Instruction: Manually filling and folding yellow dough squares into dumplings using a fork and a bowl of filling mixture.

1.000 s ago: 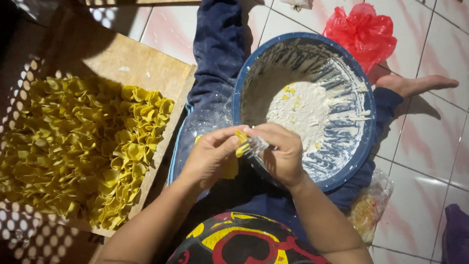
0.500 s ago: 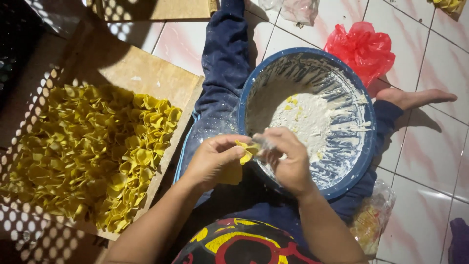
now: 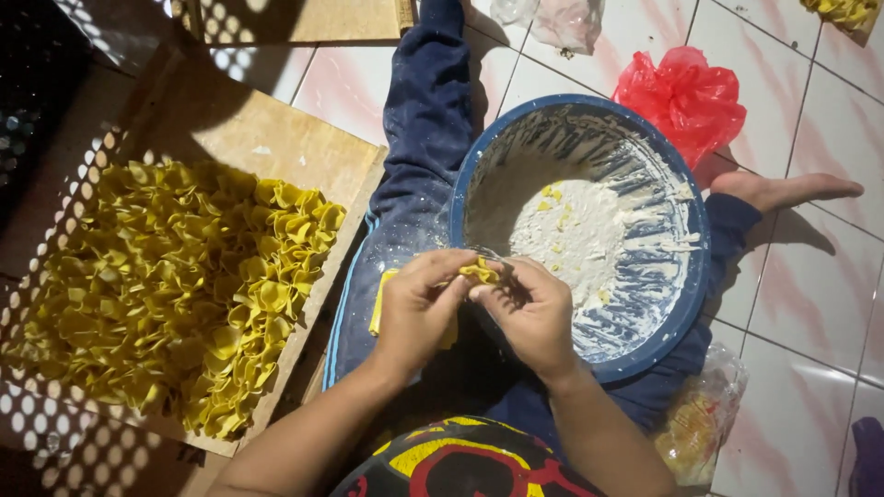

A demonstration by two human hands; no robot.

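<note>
- We sit on a glossy floor of pale square tiles (image 3: 810,304) with faint pink veining and dark grout; dotted light falls through a perforated screen at the left edge.
- A flat, raw wooden board (image 3: 267,138) lies to our left on the floor, matte and scuffed, with a second board edge just beyond it at the top.
- Heaped on it is a pile of yellow, folded, ruffled dough pieces (image 3: 175,285), thin and petal-like, crowding the board's near half.
- A round blue plastic basin (image 3: 691,276) rests on our lap over flour-dusted dark blue trousers; its inside is smeared white, with loose flour and a few yellow scraps at the bottom.
- A crumpled red plastic bag (image 3: 686,92) lies just beyond the basin, thin and shiny.
- A clear plastic bag with yellowish contents (image 3: 700,423) sits by our right hip.
- Our left hand (image 3: 419,308) and right hand (image 3: 529,313) meet at the basin's near rim, fingers curled shut, both pinching one small yellow dough piece (image 3: 481,271) between the fingertips.
- A flat yellow strip shows beneath the left hand; we cannot tell what it is.
</note>
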